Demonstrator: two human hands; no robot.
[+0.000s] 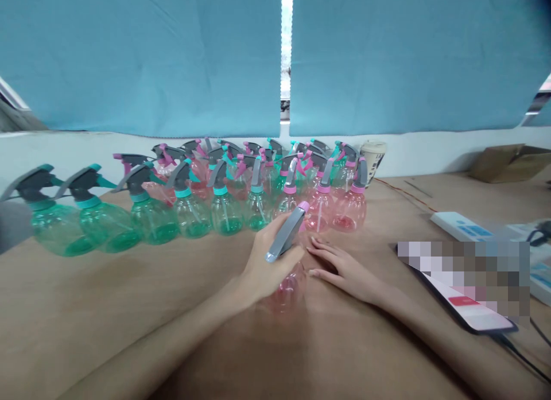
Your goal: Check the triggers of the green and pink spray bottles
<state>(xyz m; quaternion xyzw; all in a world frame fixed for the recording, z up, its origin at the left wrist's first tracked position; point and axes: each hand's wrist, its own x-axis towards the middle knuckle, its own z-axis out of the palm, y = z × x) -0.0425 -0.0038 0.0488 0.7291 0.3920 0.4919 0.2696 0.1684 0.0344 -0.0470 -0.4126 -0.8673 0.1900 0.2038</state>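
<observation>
Pink spray bottle (287, 291) in left hand (269, 263)

The person's left hand (271, 262) and right hand (346, 271) are showing bare and slender, with bare forearms (155, 342) running out of frame; the fingernails (313, 240) are appearing short, though the view is soft.

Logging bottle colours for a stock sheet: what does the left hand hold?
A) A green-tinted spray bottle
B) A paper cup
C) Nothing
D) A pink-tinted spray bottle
D: the left hand grips a spray bottle whose clear body shows pink below the fingers.
</observation>
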